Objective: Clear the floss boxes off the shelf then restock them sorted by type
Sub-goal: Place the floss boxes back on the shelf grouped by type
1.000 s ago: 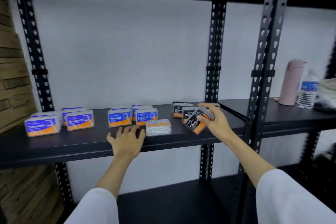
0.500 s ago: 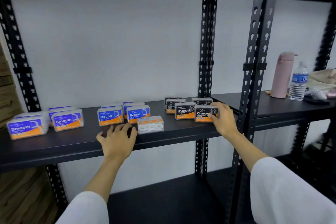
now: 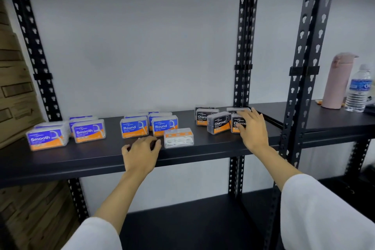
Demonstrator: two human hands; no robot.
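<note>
Head camera looks at a black metal shelf (image 3: 60, 160) against a white wall, with brown cardboard cartons (image 3: 14, 79) stacked at its left. On the board the floss boxes sit in three groups: Smooth boxes (image 3: 45, 139) at the left, Round boxes (image 3: 134, 127) in the middle, Charcoal boxes (image 3: 219, 123) at the right. One clear box (image 3: 178, 137) lies flat in front of the Round group, its white picks showing through the side — it is apart from the others and just beside the left hand. On the neighbouring shelf to the right stand a pink flask (image 3: 337, 81) and a water bottle (image 3: 359, 89), close together. The left hand (image 3: 142, 154) rests near the front edge of the board, fingers loosely curled and holding nothing. The right hand (image 3: 253, 130) reaches to the frontmost right Charcoal box (image 3: 236, 126) — its fingers lie over the box's top and right side, the thumb against the label; whether it truly grips or only touches cannot be told. Both forearms come out of white sleeves.
</note>
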